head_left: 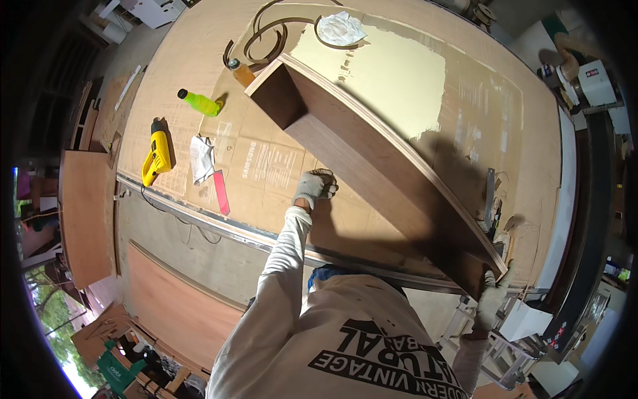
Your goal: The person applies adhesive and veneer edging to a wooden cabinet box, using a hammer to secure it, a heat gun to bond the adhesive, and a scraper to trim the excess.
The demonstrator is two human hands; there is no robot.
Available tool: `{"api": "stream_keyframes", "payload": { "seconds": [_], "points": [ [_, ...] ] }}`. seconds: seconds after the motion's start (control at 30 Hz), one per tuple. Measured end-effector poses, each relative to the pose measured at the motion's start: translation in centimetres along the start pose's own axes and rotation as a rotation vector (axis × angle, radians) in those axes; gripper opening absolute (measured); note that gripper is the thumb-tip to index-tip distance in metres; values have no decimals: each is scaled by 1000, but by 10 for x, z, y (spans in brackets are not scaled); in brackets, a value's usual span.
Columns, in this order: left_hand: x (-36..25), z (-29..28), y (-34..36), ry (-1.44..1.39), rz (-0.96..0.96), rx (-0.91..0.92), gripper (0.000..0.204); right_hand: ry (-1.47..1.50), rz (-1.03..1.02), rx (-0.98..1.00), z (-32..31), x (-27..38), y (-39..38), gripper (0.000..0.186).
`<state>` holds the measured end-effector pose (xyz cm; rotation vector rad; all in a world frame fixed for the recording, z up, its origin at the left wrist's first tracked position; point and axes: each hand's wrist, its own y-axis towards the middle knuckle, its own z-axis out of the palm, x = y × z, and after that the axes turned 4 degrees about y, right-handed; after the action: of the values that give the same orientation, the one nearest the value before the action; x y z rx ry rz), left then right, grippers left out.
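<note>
A long open wooden box [372, 166] with dark brown inner faces and a pale edge lies slantwise across the cardboard-covered table [249, 186]. My right hand [490, 302], in a light work glove, grips its near right end, with fingers over the corner. Close to the box's left long side is my left hand [315, 187], also gloved. Its fingers are curled closed, and whatever they may hold is hidden. A pink-red flat strip [221, 193] and a crumpled white cloth [202, 159] lie to the left of it.
At the left are a yellow heat gun [157, 154] and a neon-green bottle [199, 103]. An orange bottle [241, 72] touches or nearly touches the box's far end. Dark edging strips [266, 33] and a white plastic wad [340, 29] lie farther back. Tools [493, 206] lie at the right.
</note>
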<state>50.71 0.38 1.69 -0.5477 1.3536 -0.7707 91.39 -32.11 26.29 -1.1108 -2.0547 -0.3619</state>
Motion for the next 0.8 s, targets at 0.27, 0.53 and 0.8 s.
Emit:
{"api": "stream_keyframes", "payload": {
  "seconds": [0.27,0.53,0.8],
  "points": [
    [-24,12,8,204,-3,-100,19,193,-96,9,-1,-41,4,75],
    [-2,12,4,-118,31,-152,17,-57,105,-66,7,-4,5,72],
    [35,59,-2,386,631,-644,45,-44,-13,-10,-6,-29,7,66]
  ]
}}
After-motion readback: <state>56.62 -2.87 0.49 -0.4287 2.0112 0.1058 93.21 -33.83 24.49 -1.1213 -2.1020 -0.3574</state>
